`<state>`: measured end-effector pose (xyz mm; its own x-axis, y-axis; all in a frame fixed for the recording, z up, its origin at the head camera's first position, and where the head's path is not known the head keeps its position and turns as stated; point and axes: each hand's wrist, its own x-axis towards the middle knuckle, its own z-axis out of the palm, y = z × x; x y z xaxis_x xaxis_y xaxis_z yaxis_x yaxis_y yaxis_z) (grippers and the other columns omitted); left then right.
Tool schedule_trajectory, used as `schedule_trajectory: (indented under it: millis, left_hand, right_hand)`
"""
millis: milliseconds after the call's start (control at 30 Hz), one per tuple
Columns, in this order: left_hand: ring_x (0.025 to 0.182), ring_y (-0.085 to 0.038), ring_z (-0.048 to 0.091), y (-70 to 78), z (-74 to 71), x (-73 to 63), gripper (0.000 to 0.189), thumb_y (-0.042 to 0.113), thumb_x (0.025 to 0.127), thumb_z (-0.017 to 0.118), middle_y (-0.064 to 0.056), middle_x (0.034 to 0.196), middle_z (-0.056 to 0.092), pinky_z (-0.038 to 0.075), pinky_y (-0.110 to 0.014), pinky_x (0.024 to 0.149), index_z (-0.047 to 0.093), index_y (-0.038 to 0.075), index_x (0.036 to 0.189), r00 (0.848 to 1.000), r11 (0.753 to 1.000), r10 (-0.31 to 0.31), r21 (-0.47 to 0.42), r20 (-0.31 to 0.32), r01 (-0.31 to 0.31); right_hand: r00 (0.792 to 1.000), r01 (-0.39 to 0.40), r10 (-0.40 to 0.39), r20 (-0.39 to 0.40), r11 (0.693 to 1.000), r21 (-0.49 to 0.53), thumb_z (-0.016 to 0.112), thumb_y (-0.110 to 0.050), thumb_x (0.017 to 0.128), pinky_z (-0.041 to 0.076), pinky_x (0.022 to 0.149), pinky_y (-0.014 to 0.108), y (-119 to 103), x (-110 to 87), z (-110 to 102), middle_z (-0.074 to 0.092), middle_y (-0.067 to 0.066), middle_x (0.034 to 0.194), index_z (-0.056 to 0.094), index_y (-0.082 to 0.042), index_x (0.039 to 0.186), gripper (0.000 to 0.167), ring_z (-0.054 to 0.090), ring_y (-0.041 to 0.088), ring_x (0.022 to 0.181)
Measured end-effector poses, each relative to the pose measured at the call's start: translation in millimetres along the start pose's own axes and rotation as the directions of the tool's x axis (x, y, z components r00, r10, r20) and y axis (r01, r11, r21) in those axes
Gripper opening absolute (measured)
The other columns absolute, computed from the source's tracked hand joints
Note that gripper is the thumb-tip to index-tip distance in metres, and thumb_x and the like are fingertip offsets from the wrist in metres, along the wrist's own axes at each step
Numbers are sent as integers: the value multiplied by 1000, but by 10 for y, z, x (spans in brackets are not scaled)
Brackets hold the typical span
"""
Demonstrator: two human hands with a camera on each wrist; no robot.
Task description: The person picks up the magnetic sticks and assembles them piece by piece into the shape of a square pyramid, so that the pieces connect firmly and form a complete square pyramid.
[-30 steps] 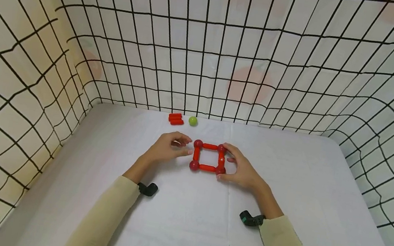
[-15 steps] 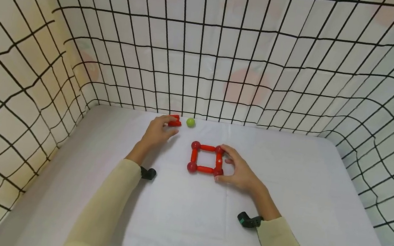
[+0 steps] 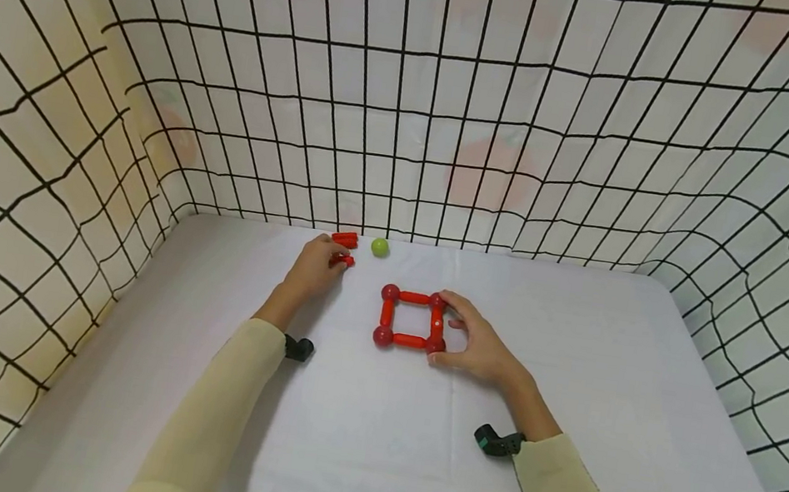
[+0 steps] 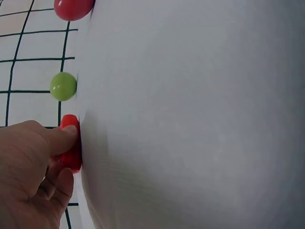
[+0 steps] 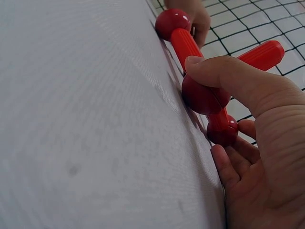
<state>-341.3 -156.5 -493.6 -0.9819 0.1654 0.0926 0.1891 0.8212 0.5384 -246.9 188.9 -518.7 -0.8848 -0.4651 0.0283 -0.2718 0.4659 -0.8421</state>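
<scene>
A square of red rods (image 3: 409,341) joined by dark red balls (image 3: 383,336) lies on the white tabletop. My right hand (image 3: 482,344) grips its right side, thumb on the near ball (image 5: 202,98) and fingers at the far ball (image 5: 223,131). In the right wrist view one more red rod (image 5: 264,55) sticks up from the square, partly behind the thumb. Further back and left, my left hand (image 3: 311,270) pinches a loose red rod (image 4: 71,155) between thumb and fingers, low over the table.
Behind the left hand lie other red rods (image 3: 345,237), with a green ball (image 3: 380,247) to their right. Black wire mesh (image 3: 413,114) with white cloth behind it walls the table at the back and both sides.
My left hand has moved from beside the square back and left to the loose rods, and has drawn one slightly toward me. The right hand keeps its grip on the square.
</scene>
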Motion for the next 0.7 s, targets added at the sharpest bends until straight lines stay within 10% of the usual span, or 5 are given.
schedule_trajectory:
  millis: [433, 700]
  left_hand:
    - [111, -28, 63, -13, -29, -261, 32, 16, 98, 71, -9, 123, 70, 56, -42, 101, 68, 9, 129, 1000, 986, 30, -164, -5, -30]
    - [115, -21, 68, 102, 22, -428, 33, 24, 97, 73, -3, 122, 73, 55, -40, 105, 69, 15, 129, 994, 886, 113, -453, 0, -100]
  right_hand:
    - [1000, -22, 23, 2, 1000, -16, 92, -34, 77, 47, 113, 52, -2, -1, -2, 30, -1, 168, 28, -32, 162, 106, 50, 35, 141]
    - [1000, -22, 22, 1, 1000, -12, 92, -33, 78, 47, 113, 53, -11, 1, -2, 31, -1, 167, 28, -31, 162, 105, 49, 34, 141]
